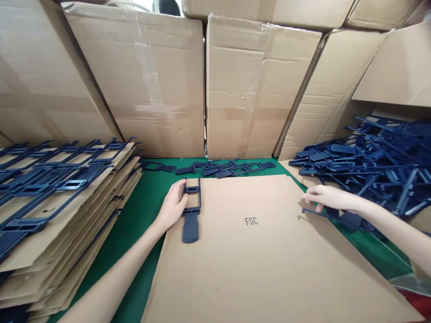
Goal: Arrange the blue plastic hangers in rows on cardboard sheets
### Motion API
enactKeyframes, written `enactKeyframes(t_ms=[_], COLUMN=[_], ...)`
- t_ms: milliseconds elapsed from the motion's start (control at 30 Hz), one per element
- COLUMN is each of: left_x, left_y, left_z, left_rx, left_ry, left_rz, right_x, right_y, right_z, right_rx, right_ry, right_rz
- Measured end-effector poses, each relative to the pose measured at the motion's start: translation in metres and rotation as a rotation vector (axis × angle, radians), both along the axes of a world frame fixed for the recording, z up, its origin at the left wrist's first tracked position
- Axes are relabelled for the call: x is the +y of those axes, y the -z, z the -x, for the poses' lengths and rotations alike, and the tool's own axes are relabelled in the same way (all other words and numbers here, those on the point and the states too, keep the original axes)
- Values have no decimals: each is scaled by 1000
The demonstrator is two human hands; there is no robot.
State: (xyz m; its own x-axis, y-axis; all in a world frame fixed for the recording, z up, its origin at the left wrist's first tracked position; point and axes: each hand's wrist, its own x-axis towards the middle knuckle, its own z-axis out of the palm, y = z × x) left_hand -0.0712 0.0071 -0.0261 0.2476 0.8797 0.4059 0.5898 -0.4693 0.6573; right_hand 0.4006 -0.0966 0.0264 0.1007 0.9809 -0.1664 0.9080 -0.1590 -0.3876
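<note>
A flat cardboard sheet (269,260) printed "FSC" lies in front of me. At its far left corner, my left hand (173,204) grips the side of a dark blue plastic frame piece (191,226), whose ribbed paddle points toward me. Over the sheet's right edge, my right hand (318,196) has its fingers closed on a second dark blue plastic piece (350,220). One thin end of that piece extends over the cardboard; my hand and wrist hide part of it.
Layered cardboard sheets with blue pieces between them form a stack (77,251) at left. A large heap of blue pieces (380,166) lies at right. Several more pieces (218,168) lie along the back of the green table (134,251), before tall cardboard boxes (151,89).
</note>
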Motion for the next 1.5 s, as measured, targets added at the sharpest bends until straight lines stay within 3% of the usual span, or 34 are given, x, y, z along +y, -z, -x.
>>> enactKeyframes(t_ms=[100, 333, 700, 867, 933, 1067, 1133, 1233, 1367, 1500], left_x=[1, 5, 10, 9, 10, 11, 11, 10, 10, 12], left_y=[3, 2, -10, -7, -7, -6, -6, -7, -6, -1], left_z=[0, -4, -15, -15, -16, -16, -15, -13, -10, -10], left_rx=[-141, -376, -525, -547, -557, -563, -562, -552, -553, -562], left_ry=[-14, -31, -65, -65, -72, -81, -87, -100, -89, -44], left_rz=[50, 153, 203, 188, 184, 178, 173, 168, 175, 168], right_x=[9, 28, 41, 55, 64, 90, 103, 110, 89, 56], right_y=[11, 14, 20, 9, 0, -13, -18, -30, -57, -66], right_z=[-5, -1, -8, -8, 1, 39, 62, 96, 141, 195], right_rx=[31, 92, 111, -60, -196, -353, -350, -267, -65, -91], right_ry=[42, 86, 137, 118, 101, -109, -212, -257, -405, -838], right_rz=[72, -17, -87, -55, -128, -397, -415, -415, -532, -506])
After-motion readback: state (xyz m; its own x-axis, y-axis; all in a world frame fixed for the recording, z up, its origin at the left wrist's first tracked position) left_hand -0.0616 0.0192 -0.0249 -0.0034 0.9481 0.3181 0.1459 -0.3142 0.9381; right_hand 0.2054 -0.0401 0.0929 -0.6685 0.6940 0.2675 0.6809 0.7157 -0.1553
